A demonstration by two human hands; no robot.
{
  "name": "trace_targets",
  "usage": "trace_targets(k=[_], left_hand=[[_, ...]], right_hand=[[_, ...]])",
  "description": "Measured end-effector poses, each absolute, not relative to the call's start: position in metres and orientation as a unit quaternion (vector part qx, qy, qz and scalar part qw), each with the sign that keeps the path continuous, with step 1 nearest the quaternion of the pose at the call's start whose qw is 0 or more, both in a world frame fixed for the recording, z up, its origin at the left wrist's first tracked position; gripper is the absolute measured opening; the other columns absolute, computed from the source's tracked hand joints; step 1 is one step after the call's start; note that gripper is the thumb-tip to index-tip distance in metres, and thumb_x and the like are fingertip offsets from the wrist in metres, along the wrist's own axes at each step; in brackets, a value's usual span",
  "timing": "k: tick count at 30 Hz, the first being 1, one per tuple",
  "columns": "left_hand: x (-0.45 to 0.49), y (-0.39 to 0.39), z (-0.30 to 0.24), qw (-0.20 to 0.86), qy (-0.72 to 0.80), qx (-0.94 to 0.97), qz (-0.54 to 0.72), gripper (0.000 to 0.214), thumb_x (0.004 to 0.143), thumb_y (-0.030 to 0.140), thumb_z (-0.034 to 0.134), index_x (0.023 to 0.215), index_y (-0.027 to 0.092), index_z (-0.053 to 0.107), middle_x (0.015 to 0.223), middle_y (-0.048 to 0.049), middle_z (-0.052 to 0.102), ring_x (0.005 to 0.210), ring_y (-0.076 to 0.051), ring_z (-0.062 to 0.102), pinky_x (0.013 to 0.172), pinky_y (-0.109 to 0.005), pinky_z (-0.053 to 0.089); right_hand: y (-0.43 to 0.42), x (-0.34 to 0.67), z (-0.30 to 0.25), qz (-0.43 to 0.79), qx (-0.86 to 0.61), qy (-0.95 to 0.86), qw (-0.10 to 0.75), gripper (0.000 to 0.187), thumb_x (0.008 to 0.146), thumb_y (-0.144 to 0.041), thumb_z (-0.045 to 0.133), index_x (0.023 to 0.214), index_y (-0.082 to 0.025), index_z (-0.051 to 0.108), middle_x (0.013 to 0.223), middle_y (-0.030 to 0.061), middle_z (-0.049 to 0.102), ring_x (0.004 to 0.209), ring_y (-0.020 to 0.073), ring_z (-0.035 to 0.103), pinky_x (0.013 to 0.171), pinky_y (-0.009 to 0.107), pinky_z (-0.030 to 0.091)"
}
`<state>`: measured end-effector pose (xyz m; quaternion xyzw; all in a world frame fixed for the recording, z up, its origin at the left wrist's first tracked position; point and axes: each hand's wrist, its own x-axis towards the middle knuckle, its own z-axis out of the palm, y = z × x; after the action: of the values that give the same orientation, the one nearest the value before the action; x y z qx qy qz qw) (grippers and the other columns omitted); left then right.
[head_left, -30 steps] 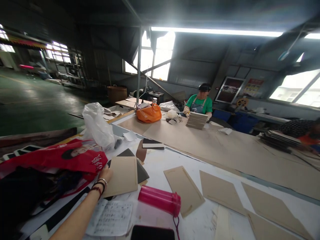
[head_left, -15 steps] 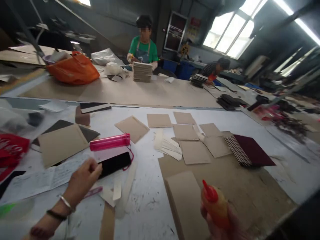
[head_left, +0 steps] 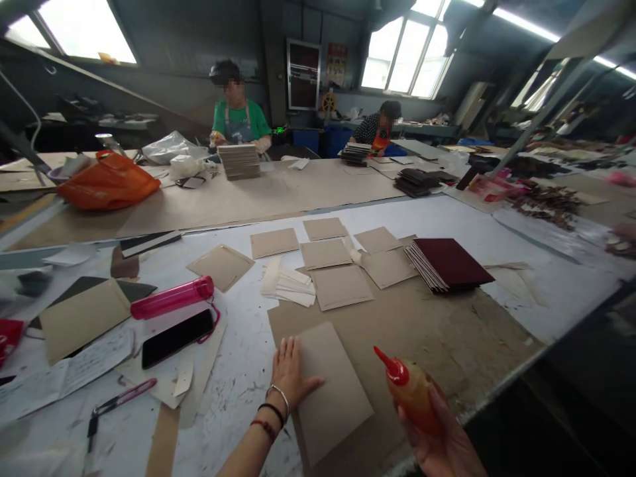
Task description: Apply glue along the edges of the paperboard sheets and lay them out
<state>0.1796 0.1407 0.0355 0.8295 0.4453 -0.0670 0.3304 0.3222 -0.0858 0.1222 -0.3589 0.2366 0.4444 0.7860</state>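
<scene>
My left hand (head_left: pixel 293 377) lies flat with fingers spread on the left side of a beige cardboard panel (head_left: pixel 335 397). That panel rests on a larger brown board (head_left: pixel 422 331). In my right hand (head_left: pixel 442 434) is a squeeze bottle (head_left: pixel 415 394) with a red nozzle and amber-coloured contents. The bottle leans, its tip pointing up and left, just right of the panel. Beyond my hands lie several smaller beige panels (head_left: pixel 342 288) and a bunch of cream strips (head_left: pixel 288 281). A stack of maroon panels (head_left: pixel 450 264) sits at the brown board's far right.
On the left are a black phone (head_left: pixel 177 338), a pink transparent case (head_left: pixel 171 298), a handwritten paper (head_left: pixel 69 368) and a pen (head_left: pixel 109 401). Across the worktable, one person in green (head_left: pixel 243 119) sits behind a stack of boards (head_left: pixel 238 162); another person (head_left: pixel 380 129) works farther right.
My left hand has moved right, from beside the phone onto the beige panel, and its fingers have spread. My right hand still holds the bottle. The view has shifted.
</scene>
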Motion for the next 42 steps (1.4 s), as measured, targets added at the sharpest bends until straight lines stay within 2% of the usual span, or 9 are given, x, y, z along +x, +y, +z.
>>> trace_targets(k=[8, 14, 18, 21, 23, 25, 29, 34, 42], left_hand=[[0.198, 0.129, 0.046, 0.205, 0.451, 0.852, -0.172, 0.109, 0.054, 0.044, 0.072, 0.146, 0.013, 0.024, 0.154, -0.0220, 0.021, 0.142, -0.037, 0.011, 0.113, -0.049, 0.004], [0.199, 0.119, 0.052, 0.177, 0.464, 0.848, -0.186, 0.111, 0.051, 0.044, 0.073, 0.147, 0.017, 0.023, 0.151, -0.0236, 0.025, 0.142, -0.038, 0.012, 0.112, -0.052, 0.002], [0.184, 0.105, 0.049, 0.178, 0.485, 0.835, -0.189, 0.106, 0.052, 0.038, 0.073, 0.146, 0.019, 0.026, 0.152, -0.0211, 0.026, 0.141, -0.038, 0.014, 0.112, -0.053, 0.004], [0.161, 0.088, 0.036, 0.197, 0.536, 0.816, -0.089, 0.097, 0.057, 0.031, 0.069, 0.143, 0.010, 0.029, 0.148, -0.0229, 0.032, 0.140, -0.035, 0.021, 0.113, -0.046, 0.012], [0.144, 0.072, 0.024, 0.249, 0.596, 0.762, 0.041, 0.085, 0.062, 0.037, 0.064, 0.134, 0.003, 0.035, 0.135, -0.0260, 0.044, 0.130, -0.035, 0.037, 0.108, -0.042, 0.026], [0.130, 0.055, 0.012, 0.320, 0.644, 0.685, 0.115, 0.068, 0.064, 0.053, 0.058, 0.113, 0.007, 0.047, 0.103, -0.0195, 0.060, 0.102, -0.034, 0.056, 0.090, -0.043, 0.042], [0.127, 0.027, 0.000, 0.408, 0.671, 0.609, 0.109, 0.047, 0.060, 0.070, 0.054, 0.062, 0.025, 0.039, 0.051, 0.0043, 0.043, 0.056, -0.022, 0.048, 0.059, -0.035, 0.038], [0.140, 0.024, 0.004, 0.460, 0.664, 0.566, 0.163, 0.054, 0.055, 0.074, 0.056, 0.052, 0.026, 0.031, 0.051, 0.0078, 0.031, 0.055, -0.015, 0.035, 0.057, -0.030, 0.031], [0.120, 0.039, 0.023, 0.559, 0.652, 0.471, 0.202, 0.058, 0.043, 0.068, 0.071, 0.048, 0.024, 0.034, 0.045, 0.0078, 0.035, 0.048, -0.011, 0.034, 0.050, -0.027, 0.028]], right_hand=[[-0.140, 0.359, 0.125, 0.369, -0.343, 0.282, 0.817, 0.051, 0.043, -0.011, 0.092, 0.088, -0.023, 0.072, 0.094, 0.0079, 0.073, 0.077, 0.0285, 0.070, 0.056, 0.035, 0.061], [-0.151, 0.379, 0.115, 0.394, -0.327, 0.217, 0.831, 0.038, 0.061, -0.016, 0.086, 0.095, -0.024, 0.071, 0.100, 0.0092, 0.072, 0.087, 0.0270, 0.069, 0.065, 0.030, 0.060], [-0.145, 0.388, 0.110, 0.411, -0.325, 0.223, 0.822, 0.042, 0.057, -0.015, 0.087, 0.095, -0.024, 0.071, 0.097, 0.0092, 0.072, 0.082, 0.0270, 0.070, 0.061, 0.030, 0.061], [-0.138, 0.390, 0.110, 0.429, -0.322, 0.207, 0.818, 0.042, 0.061, -0.013, 0.085, 0.098, -0.025, 0.071, 0.100, 0.0086, 0.072, 0.085, 0.0257, 0.069, 0.063, 0.029, 0.061], [-0.133, 0.390, 0.112, 0.441, -0.322, 0.186, 0.817, 0.041, 0.064, -0.015, 0.084, 0.101, -0.025, 0.070, 0.105, 0.0092, 0.070, 0.091, 0.0269, 0.068, 0.066, 0.030, 0.061], [-0.127, 0.390, 0.114, 0.449, -0.329, 0.179, 0.812, 0.037, 0.065, -0.017, 0.084, 0.100, -0.024, 0.070, 0.105, 0.0094, 0.070, 0.093, 0.0279, 0.067, 0.067, 0.030, 0.061], [-0.117, 0.391, 0.111, 0.464, -0.347, 0.195, 0.791, 0.036, 0.061, -0.017, 0.086, 0.094, -0.022, 0.072, 0.098, 0.0095, 0.072, 0.084, 0.0271, 0.069, 0.066, 0.031, 0.061], [-0.107, 0.392, 0.099, 0.481, -0.358, 0.199, 0.775, 0.039, 0.059, -0.018, 0.087, 0.094, -0.023, 0.072, 0.099, 0.0097, 0.072, 0.084, 0.0282, 0.069, 0.064, 0.032, 0.062], [-0.093, 0.396, 0.101, 0.524, -0.352, 0.189, 0.752, 0.034, 0.061, -0.018, 0.086, 0.091, -0.024, 0.072, 0.096, 0.0055, 0.073, 0.084, 0.0252, 0.070, 0.065, 0.030, 0.061]])
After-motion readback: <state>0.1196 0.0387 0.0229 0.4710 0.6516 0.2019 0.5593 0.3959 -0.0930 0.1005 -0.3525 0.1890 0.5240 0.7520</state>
